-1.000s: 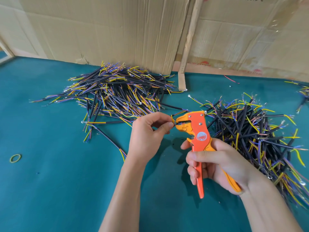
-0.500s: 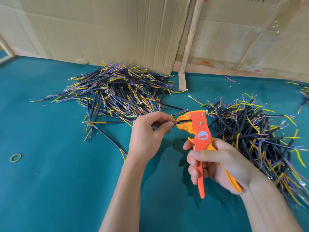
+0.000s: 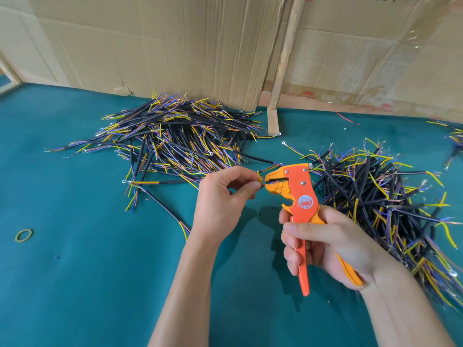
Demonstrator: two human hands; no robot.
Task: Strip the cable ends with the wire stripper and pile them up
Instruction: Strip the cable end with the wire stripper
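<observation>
While my left hand [image 3: 220, 196] pinches a thin wire end [image 3: 259, 177] between thumb and forefinger, my right hand [image 3: 325, 244] is wrapped around the handles of the orange wire stripper [image 3: 299, 196], whose head points toward nine o'clock and meets the wire right at my fingertips. The two hands sit close together near the middle of the green surface [image 3: 87, 284], joined only through that wire. How much of the wire sits inside the stripper's mouth is hard to make out, since my fingertips cover most of it, and the rest of the cable is hidden behind my left hand. A big pile of black cables [image 3: 175, 136] with yellow, blue and purple cores lies at about eleven o'clock, and a second pile [image 3: 375, 196] lies at three o'clock, its lower part running behind my right wrist and out of the picture. A few more cables [image 3: 454, 136] at two o'clock are cut off by the edge. A small yellow-green rubber band [image 3: 23, 235] lies at nine o'clock. Cardboard sheets [image 3: 175, 46] stand along the back at twelve o'clock.
</observation>
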